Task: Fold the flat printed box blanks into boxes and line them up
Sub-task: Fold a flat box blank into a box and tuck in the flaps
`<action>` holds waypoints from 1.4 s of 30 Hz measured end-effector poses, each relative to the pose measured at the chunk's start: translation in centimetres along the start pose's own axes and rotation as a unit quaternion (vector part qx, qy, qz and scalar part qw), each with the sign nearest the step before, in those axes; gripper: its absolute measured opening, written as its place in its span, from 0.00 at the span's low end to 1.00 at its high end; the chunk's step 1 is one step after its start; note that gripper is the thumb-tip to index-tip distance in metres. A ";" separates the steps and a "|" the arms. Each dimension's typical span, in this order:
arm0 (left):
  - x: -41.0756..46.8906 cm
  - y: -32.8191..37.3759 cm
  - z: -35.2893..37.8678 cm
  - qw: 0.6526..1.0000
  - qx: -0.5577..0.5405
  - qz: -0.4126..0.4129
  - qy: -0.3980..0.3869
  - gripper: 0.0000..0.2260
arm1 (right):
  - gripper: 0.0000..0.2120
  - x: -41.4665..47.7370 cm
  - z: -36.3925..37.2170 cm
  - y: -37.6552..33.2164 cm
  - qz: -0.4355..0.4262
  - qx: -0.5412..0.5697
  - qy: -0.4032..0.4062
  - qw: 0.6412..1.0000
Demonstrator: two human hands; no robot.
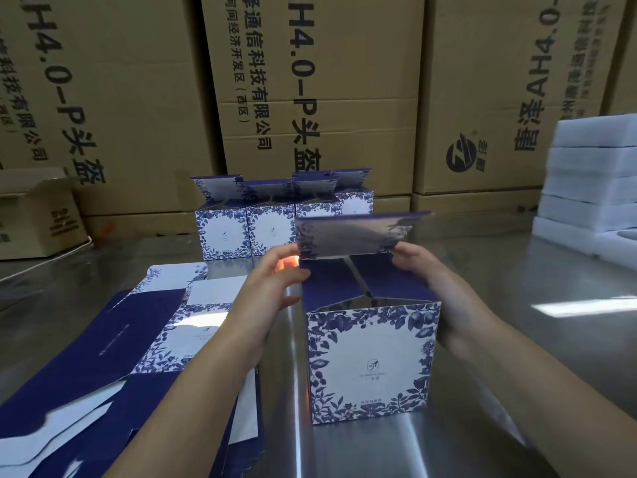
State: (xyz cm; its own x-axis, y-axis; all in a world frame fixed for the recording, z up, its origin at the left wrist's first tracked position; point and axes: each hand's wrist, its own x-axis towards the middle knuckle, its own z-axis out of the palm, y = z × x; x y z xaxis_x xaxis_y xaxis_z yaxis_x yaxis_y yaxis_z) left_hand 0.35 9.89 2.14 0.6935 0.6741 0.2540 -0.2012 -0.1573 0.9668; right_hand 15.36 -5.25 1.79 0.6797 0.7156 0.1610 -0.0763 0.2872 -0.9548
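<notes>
A blue-and-white floral box stands upright on the steel table, its top open and its lid flap raised. My left hand pinches the flap's left lower corner. My right hand grips the flap's right corner and the box's right wall. A pile of flat blanks lies to the left, partly under my left forearm. A row of folded boxes with open lids stands behind.
Large brown cartons form a wall behind the table. A small open carton sits at far left. A stack of white foam trays stands at the right edge.
</notes>
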 end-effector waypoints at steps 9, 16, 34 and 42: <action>0.2 0.0 -0.3 0.999 -0.031 -0.015 -0.016 0.17 | 0.17 -0.3 -0.1 -0.3 0.014 -0.032 0.028 0.999; 0.0 0.1 -0.7 0.999 0.030 0.015 -0.042 0.13 | 0.15 -0.5 -0.3 -0.5 0.004 -0.071 -0.016 0.997; -0.3 0.8 -0.7 0.976 0.111 0.185 0.010 0.21 | 0.10 -1.2 0.4 -1.3 -0.052 -0.174 0.014 0.983; -1.2 1.3 -0.3 0.969 0.147 0.194 -0.030 0.08 | 0.25 -1.5 0.1 -1.9 -0.027 -0.248 -0.069 0.966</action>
State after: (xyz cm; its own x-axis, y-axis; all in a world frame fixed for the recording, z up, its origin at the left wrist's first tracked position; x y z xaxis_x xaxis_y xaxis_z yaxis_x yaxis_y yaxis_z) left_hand -1.02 9.10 3.07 0.6459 0.4813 0.5925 -0.2546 -0.5959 0.7616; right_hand 14.44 -6.81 3.36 0.5670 0.7955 0.2137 0.3392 0.0110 -0.9407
